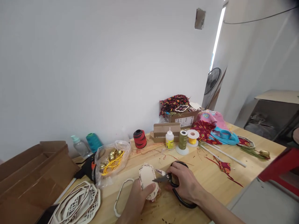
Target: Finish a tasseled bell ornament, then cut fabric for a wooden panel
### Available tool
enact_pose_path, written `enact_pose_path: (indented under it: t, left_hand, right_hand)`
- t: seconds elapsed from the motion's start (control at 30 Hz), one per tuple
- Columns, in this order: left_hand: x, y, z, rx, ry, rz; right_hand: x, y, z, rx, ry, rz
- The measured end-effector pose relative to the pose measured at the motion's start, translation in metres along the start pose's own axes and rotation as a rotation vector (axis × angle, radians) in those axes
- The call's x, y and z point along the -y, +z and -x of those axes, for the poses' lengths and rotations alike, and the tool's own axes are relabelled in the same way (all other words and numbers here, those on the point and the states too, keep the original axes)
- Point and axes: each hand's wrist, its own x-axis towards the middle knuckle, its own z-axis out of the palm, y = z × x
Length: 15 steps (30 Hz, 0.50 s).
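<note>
My left hand [137,196] grips the lower end of a pale oval panel [147,175] whose scalloped edge shows scraps of patterned cloth. In my right hand [184,180] is a pair of black-handled scissors [176,191]. Their blades are parted, and one tip reaches the panel's right side. A thin white oval frame [120,193] lies on the table beside my left forearm. Small dark scraps are scattered on the wood below my hands.
Left are a cardboard box [35,174], stacked lattice frames [77,202] and a plastic bag of gold bells [112,155]. A glue bottle [169,140], a green thread spool [182,140] and a red thread cone [140,139] stand behind. Patterned cloth [203,127] lies back right.
</note>
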Motion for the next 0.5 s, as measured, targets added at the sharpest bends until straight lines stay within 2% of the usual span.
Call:
enact_pose_path:
  t: [0.13, 0.33, 0.5]
  left_hand:
    - [-0.002, -0.002, -0.003, -0.021, -0.010, -0.005]
    - [0.013, 0.010, -0.002, -0.146, -0.096, 0.024]
    - [0.011, 0.014, -0.002, -0.241, -0.122, -0.024]
  right_hand:
    - [0.001, 0.000, -0.002, -0.005, 0.037, -0.041]
    - [0.001, 0.003, -0.003, -0.032, 0.087, -0.103]
    - [0.002, 0.004, -0.003, -0.011, 0.099, -0.114]
